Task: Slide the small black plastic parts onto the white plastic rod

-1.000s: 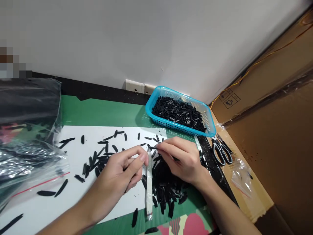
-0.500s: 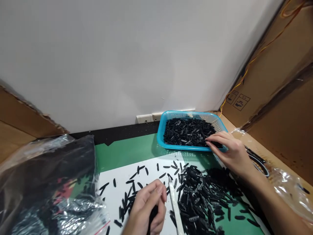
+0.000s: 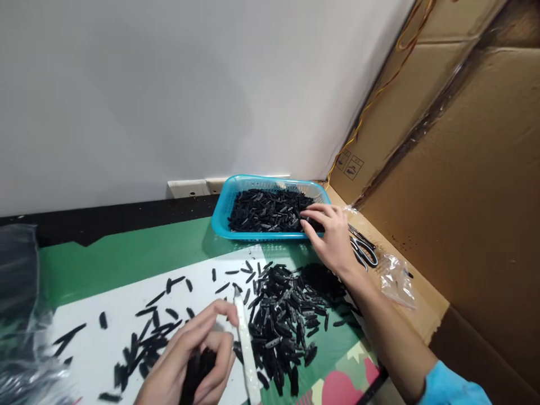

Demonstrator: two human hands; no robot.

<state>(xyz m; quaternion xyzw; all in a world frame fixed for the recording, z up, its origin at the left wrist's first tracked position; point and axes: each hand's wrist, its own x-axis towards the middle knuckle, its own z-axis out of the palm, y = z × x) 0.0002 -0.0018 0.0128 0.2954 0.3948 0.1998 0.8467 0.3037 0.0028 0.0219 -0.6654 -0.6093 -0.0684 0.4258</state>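
Note:
My left hand (image 3: 198, 349) is curled round a bunch of small black elongated pieces (image 3: 200, 365), low over the white sheet (image 3: 169, 292). Over the right end of a blue plastic basket (image 3: 236, 236), my right hand (image 3: 331, 236) reaches down with thumb and fingers apart. The fingertips are at the heaped black pieces (image 3: 265, 211) inside; whether they touch one is too small to tell. A slim white stick-like tool with a dark tip (image 3: 247, 349) lies beside my left hand. To its right spreads a large pile of the same pieces (image 3: 287, 315).
Scattered black pieces (image 3: 156, 337) lie on the sheet. A dark plastic bag (image 3: 19, 292) stands at the left. Scissors (image 3: 365, 250) and a clear bag (image 3: 396, 278) sit right of my arm. A cardboard wall (image 3: 455, 169) closes the right side; power sockets (image 3: 189, 188) line the back wall.
The view has turned to the right, so everything sits further left. My right hand's fingers have spread from a near pinch over the basket. My left index finger has lifted away from the thumb.

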